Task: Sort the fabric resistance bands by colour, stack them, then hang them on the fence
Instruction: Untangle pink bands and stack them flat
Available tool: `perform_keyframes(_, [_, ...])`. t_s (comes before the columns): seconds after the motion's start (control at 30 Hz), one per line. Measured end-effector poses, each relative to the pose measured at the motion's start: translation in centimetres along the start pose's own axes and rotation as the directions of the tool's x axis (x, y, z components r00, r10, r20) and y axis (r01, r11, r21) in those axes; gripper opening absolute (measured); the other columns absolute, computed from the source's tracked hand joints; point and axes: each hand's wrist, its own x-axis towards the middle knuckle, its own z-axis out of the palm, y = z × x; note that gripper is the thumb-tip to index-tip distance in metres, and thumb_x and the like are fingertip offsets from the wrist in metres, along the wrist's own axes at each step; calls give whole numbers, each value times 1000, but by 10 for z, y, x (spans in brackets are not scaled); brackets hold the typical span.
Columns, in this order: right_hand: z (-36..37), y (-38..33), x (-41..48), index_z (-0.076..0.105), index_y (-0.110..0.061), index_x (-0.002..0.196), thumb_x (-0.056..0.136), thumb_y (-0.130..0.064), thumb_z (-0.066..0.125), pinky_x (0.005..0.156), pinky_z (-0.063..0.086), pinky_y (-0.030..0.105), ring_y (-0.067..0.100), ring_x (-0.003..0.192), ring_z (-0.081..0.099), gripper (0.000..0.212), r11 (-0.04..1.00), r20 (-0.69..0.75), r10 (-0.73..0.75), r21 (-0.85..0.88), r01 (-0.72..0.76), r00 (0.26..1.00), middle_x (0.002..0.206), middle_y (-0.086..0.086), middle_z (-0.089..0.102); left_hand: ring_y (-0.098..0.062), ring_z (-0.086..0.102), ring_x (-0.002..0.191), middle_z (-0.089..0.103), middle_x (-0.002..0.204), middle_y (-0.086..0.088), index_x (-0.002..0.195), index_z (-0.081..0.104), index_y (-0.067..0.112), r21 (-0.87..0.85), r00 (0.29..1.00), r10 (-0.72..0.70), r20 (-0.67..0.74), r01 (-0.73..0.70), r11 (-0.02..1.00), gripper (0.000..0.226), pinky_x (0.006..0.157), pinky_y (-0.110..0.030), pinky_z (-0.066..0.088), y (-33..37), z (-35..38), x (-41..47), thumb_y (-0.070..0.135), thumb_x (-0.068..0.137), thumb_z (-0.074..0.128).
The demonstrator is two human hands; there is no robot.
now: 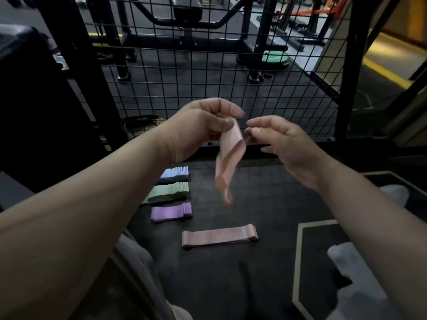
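Note:
My left hand (205, 122) pinches the top of a pink fabric band (227, 158), which dangles blurred above the floor. Just right of the band my right hand (280, 144) hovers with relaxed, slightly curled fingers and its fingertips near the band's upper edge. On the dark mat lie a blue stack (174, 173), a green stack (172, 191), a purple stack (172, 212) and a flat pink stack (219, 236). The black wire-mesh fence (208, 65) stands right behind my hands.
A dark padded block (34, 100) rises at the left. My grey trouser leg (138, 262) and white socks (351, 269) rest on the mat. Beyond the fence are black gym machine frames (184, 21) and a green weight plate (275, 57).

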Motion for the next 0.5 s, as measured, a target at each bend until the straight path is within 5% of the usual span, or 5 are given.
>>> perform_keyframes(0.17, [14,-13,-6,68,-16,105,93,-45,62,78,58,34,16,92,71,32,994,49,-68,-83,71,997,99,4,74,-28,55,88,63,95,-13,105,68,11,90,999,-15,-33,18,996,26,80,-40,46,-2,2,1,6,80,66])
perform_keyframes(0.27, [19,-14,-4,68,-13,102,90,-33,69,66,57,22,13,80,72,23,964,-20,-173,-209,165,985,89,3,75,-29,55,89,64,93,-11,109,67,10,97,999,-22,-48,27,995,24,82,-42,45,-4,1,1,-1,88,64])
perform_keyframes(0.5, [18,-16,-1,72,-13,98,91,-21,70,61,54,21,9,70,70,10,938,-115,-248,-276,209,962,81,1,73,-18,67,81,64,90,-6,111,65,6,48,990,-53,-132,60,997,29,75,-32,59,-2,4,-1,-10,87,61])
